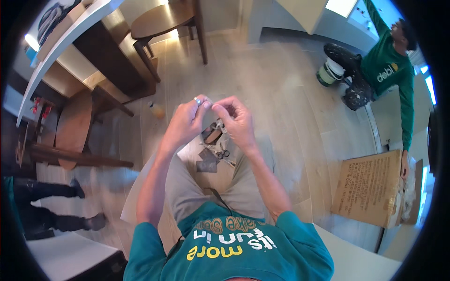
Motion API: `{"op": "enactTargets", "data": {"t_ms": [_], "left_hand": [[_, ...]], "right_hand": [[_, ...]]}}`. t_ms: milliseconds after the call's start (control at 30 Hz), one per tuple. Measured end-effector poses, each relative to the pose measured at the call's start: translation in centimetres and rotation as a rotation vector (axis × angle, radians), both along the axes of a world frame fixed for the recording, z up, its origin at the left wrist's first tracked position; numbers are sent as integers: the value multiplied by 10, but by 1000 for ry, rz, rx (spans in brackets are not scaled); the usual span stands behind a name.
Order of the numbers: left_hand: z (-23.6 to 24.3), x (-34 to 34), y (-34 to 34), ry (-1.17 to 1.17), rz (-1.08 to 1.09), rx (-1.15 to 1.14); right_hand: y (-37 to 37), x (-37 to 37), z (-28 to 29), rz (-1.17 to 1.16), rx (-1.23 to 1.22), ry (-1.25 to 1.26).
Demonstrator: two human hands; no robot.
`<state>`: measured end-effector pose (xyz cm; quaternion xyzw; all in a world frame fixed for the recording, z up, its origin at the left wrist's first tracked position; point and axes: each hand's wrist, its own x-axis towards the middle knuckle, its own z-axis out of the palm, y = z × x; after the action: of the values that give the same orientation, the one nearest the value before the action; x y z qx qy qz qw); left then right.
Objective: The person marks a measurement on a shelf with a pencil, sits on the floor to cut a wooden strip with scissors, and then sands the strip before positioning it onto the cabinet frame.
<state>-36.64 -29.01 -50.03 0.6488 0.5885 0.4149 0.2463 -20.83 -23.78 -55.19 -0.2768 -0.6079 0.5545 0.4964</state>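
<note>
In front of me, above my knees, my left hand (188,117) and my right hand (238,121) are raised with their fingertips pinched close together. A ring shows on the left hand. Whatever lies between the fingertips is too small to make out. Below the hands, between my legs, is a pair of black-handled scissors (223,153). Dark flat square pieces (206,166) lie beside the scissors. A brown and black item (213,136) is partly hidden by my right hand.
Wooden chairs (161,24) (74,126) stand at the left under a curved counter (65,29). An orange bottle (157,110) stands on the floor. At right, a person in green (385,61) sits beside a bucket (330,72), touching a cardboard box (368,187). Another person's legs (61,192) show at left.
</note>
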Motion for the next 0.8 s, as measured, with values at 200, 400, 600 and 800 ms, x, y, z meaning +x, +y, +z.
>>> {"op": "enactTargets", "data": {"t_ms": [200, 400, 600, 800], "left_hand": [[33, 9, 2, 81, -2, 63], [172, 29, 0, 18, -6, -31], [280, 49, -14, -36, -65, -91], [383, 96, -25, 46, -132, -174]], "right_hand": [[-10, 1, 53, -21, -90, -97], [-7, 27, 189, 82, -110, -137], [-33, 46, 302, -124, 11, -184], [-68, 90, 390, -207, -169, -160]]}}
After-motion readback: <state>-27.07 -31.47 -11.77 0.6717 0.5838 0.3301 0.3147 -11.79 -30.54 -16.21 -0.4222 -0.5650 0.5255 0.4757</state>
